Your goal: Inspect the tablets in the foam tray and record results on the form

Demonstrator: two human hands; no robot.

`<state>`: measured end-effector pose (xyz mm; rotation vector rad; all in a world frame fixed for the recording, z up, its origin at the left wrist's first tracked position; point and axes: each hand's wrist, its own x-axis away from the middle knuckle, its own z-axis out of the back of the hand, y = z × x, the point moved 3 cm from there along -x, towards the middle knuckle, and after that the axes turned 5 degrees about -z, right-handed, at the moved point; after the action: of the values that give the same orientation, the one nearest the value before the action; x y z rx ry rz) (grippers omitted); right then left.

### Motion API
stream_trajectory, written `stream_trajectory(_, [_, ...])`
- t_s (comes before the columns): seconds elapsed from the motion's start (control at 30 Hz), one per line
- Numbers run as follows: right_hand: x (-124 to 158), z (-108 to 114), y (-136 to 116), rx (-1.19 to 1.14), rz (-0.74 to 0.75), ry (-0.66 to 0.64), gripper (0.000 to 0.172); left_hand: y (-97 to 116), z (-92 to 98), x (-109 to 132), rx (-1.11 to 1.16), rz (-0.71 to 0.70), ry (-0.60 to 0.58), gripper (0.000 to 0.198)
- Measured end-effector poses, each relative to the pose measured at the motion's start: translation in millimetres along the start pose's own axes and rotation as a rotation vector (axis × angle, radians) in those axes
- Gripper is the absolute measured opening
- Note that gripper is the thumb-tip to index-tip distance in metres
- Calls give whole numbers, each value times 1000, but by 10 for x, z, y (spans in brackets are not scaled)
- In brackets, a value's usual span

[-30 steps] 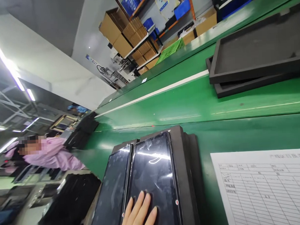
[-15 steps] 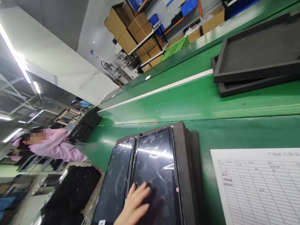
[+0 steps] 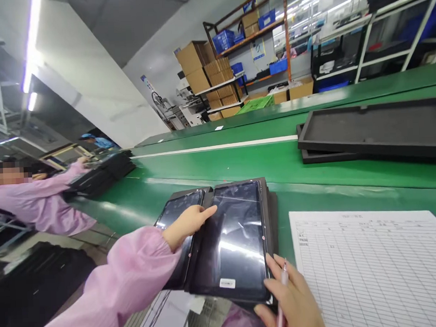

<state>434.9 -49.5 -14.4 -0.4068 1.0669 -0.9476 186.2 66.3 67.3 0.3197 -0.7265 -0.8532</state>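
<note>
Two glossy black display panels lie side by side in a black foam tray [image 3: 270,214] on the green conveyor. My left hand [image 3: 186,225], in a pink sleeve, rests flat across the left panel [image 3: 175,216], its fingertips reaching the right panel [image 3: 236,240]. It holds nothing. A small white label [image 3: 227,283] sits near the bottom edge of the right panel. My right hand [image 3: 289,298] is shut on a pink-and-white pen [image 3: 284,276], next to the panel's lower right corner and the printed form [image 3: 370,267].
Stacked black foam trays [image 3: 371,130] lie on the green conveyor [image 3: 218,170] to the right. A co-worker in a pink smock [image 3: 35,203] reaches towards black stacks [image 3: 103,175] at the left. Shelves with cardboard boxes [image 3: 214,72] stand behind the line.
The view has swung level and pulled back. My left hand has moved onto the left panel with its sleeve showing. My right hand with the pen has come into view.
</note>
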Motion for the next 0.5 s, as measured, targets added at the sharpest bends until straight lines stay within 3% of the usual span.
stream_trajectory(0.17, [141, -65, 48, -304, -190, 44, 21, 70, -199, 241, 374, -1, -153, 44])
stream_trajectory(0.3, [167, 51, 140, -535, -685, 95, 36, 88, -205, 534, 657, -64, -159, 37])
stream_trajectory(0.37, [101, 148, 90, -708, -859, 91, 42, 32, -212, 682, 754, -89, -124, 29])
stream_trajectory(0.5, [-97, 405, -229, -962, -880, 53, 44, -197, -376, 938, 1067, -40, -91, 21])
